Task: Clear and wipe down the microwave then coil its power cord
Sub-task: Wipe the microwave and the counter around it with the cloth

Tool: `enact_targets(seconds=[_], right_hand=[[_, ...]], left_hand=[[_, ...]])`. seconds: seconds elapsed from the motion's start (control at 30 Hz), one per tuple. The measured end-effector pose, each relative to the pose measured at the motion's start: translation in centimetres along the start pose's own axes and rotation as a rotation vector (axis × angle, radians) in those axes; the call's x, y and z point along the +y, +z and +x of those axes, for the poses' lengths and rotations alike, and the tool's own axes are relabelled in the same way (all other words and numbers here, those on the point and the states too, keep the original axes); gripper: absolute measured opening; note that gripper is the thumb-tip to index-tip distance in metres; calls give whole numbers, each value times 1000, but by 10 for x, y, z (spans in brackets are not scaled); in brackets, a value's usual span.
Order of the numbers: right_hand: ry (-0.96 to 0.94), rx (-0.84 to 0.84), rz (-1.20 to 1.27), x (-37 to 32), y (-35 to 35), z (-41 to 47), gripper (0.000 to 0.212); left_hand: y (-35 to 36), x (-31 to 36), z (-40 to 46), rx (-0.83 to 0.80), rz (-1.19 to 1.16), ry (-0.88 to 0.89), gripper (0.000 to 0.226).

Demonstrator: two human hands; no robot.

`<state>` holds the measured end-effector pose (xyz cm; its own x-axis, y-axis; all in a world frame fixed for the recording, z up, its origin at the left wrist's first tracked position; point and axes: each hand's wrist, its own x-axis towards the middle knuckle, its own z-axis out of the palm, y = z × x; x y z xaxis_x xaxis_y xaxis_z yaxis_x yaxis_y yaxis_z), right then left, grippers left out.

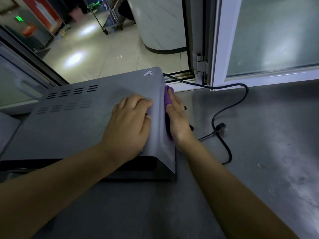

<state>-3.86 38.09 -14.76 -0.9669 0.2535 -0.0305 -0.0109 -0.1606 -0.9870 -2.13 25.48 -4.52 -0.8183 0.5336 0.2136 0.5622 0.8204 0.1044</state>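
Note:
A grey microwave [77, 121] with vent slots and a heat warning sticker stands on a steel counter [259, 152]. My left hand [129, 121] rests flat on its top near the right edge. My right hand [177, 118] presses a purple cloth [167, 97] against the microwave's right side with straight fingers; most of the cloth is hidden under the hand. The black power cord [229, 104] runs from the microwave's back corner, loops across the counter to the right, and its plug [221, 128] lies loose on the counter.
A white-framed glass window [267, 40] stands open at the back right, with its sill just behind the microwave. Beyond the opening lie a tiled floor, a white curved counter and a wheeled metal rack. A glass pane borders the left side.

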Motion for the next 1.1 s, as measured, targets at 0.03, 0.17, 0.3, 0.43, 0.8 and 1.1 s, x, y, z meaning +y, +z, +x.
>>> enact_targets(seconds=[0.03,0.17,0.3,0.43,0.8,1.1], right_hand=[[-22,1,-29,0,0,-14,47],[-14,-28,-130,-6,1,-70,50],[-50,-77,-70,-14,5,-124,52],[-87,-101,-102,-17,7,-140,58],[-107,2,-42,-30,6,-22,44],[-96,-26,-63,-14,1,62,48]], left_hand=[[0,1,0,0,1,-1,38],[0,2,-1,6,7,3,40],[0,3,-2,15,19,-13,38],[0,4,-3,17,27,-13,40],[0,2,1,10,7,-11,43],[1,-3,2,3,11,14,42]])
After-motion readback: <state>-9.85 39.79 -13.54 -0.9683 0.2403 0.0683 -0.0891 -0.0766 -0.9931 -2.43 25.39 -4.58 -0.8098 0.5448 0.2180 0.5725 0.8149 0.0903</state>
